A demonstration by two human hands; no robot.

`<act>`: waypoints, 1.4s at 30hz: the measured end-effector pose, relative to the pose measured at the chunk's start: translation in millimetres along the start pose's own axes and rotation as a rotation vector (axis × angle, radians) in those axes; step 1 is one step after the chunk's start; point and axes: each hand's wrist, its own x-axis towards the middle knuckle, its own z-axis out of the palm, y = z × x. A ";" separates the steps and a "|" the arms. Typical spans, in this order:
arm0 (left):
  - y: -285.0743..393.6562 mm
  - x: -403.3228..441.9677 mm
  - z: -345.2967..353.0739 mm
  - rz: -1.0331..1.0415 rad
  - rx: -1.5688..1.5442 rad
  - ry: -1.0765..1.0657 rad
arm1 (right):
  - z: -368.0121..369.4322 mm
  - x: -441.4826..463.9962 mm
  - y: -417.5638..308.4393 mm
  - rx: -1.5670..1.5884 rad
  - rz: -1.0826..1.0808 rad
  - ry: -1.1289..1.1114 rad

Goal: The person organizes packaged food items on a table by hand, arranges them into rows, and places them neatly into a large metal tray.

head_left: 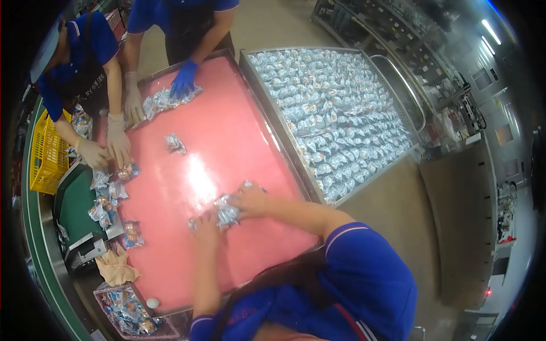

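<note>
Over the pink tabletop [261, 244], my left hand [207, 228] and my right hand [250, 201] close in from both ends on a short row of silver-wrapped packets [228, 211]. The row lies on the surface, and my fingers curl over its ends. Part of the packets is hidden under both hands, so I cannot tell how many there are. A single silver packet [175, 144] lies apart, farther up the table.
To the right stands a large metal tray [347, 200] filled with rows of silver packets. Two co-workers handle packets at the far left, one wearing a blue glove [184, 79]. Along the left are a yellow crate [46, 153], a green conveyor [79, 207] and a packet-filled bin [106, 310].
</note>
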 end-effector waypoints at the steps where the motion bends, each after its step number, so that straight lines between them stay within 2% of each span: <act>1: 6.3 -12.7 -0.4 0.002 -0.038 -0.011 | 1.1 -13.4 -5.1 0.017 -0.004 -0.020; 7: 29.3 -49.4 6.9 0.011 -0.292 0.001 | -21.4 -55.3 -8.2 0.160 -0.029 -0.157; 13: 85.4 -18.6 -37.2 0.083 -0.199 0.213 | -86.1 -70.6 37.2 0.087 -0.042 -0.004; 18: 187.9 39.9 -82.7 0.166 -0.150 0.266 | -135.3 -117.4 126.6 -0.015 -0.029 0.233; 20: 239.8 70.0 -81.6 0.213 -0.129 0.283 | -147.2 -145.8 176.1 -0.003 0.007 0.229; 25: 375.0 167.5 -34.0 0.388 -0.161 0.350 | -152.8 -236.6 320.2 0.012 0.155 0.339; 28: 461.5 225.1 -9.9 0.492 -0.238 0.302 | -160.8 -295.3 397.6 -0.054 0.262 0.422; 32: 556.1 292.7 23.5 0.579 -0.317 0.427 | -176.6 -344.6 491.7 -0.148 0.344 0.449; 34: 587.7 322.0 38.9 0.565 -0.289 0.450 | -170.0 -352.5 536.2 -0.230 0.361 0.471; 36: 611.4 342.1 61.2 0.517 -0.222 0.439 | -138.3 -350.0 579.3 -0.166 0.427 0.402; 37: 620.2 347.1 79.4 0.520 -0.138 0.362 | -115.7 -354.0 598.3 -0.119 0.461 0.363; 39: 618.0 355.0 95.7 0.530 0.025 0.232 | -96.5 -354.8 610.8 -0.122 0.492 0.325; 42: 617.2 350.9 87.6 0.520 0.009 0.162 | -101.0 -350.1 602.2 -0.098 0.489 0.316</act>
